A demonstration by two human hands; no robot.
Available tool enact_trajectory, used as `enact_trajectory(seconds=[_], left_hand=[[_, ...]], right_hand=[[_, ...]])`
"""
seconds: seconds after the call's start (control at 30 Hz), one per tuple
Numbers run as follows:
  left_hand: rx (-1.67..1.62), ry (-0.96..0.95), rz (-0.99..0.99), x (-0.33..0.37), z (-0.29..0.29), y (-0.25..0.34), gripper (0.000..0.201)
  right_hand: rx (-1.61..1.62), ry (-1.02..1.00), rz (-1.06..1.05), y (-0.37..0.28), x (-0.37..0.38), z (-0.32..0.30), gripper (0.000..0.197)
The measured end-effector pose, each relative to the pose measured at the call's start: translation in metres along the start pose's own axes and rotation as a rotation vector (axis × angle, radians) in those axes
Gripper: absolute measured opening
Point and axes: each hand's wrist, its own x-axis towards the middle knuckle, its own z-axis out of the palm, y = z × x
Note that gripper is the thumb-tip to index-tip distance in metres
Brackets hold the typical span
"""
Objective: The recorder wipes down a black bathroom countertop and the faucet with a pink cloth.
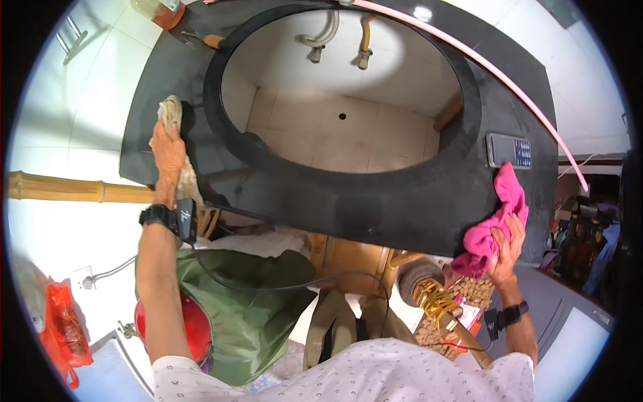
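My left hand (169, 153) is closed around a dirty beige cloth (171, 110), resting on the left part of the black countertop (301, 194). The cloth's lower end hangs down past the wrist. A bright pink cloth (487, 236) is bunched in my right hand (509, 242) at the counter's front right edge, and its upper tip touches the counter near a phone (508, 151). Between my hands a large oval hole opens in the counter, showing the tiled floor and a wall with two hoses below. Both wrists wear black straps with small devices.
A pink tube (482, 57) runs along the counter's back right side. An orange-handled tool (213, 41) and a bottle (161, 10) stand at the back left. A bamboo pole (74, 189) meets the left edge. Green fabric (234, 301), a red bucket (181, 328) and a cable (268, 287) lie below.
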Motion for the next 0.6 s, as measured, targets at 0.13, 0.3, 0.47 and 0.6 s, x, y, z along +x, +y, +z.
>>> enact_trajectory(seconds=[0.13,0.3,0.47,0.6], left_hand=[[-0.021,0.026,-0.025,0.047,-0.014,-0.010,0.051],[-0.011,0.005,-0.064,0.023,-0.002,-0.001,0.051],[-0.008,0.074,0.046,-0.047,0.004,0.060,0.048],[-0.055,-0.015,0.263,-0.118,0.002,0.181,0.043]], right_hand=[[-0.019,0.019,0.039,-0.021,-0.002,0.014,0.031],[-0.016,0.035,0.021,-0.014,0.007,0.007,0.032],[-0.004,0.114,-0.009,-0.017,0.014,0.008,0.035],[-0.004,0.150,0.031,-0.014,0.013,0.011,0.036]])
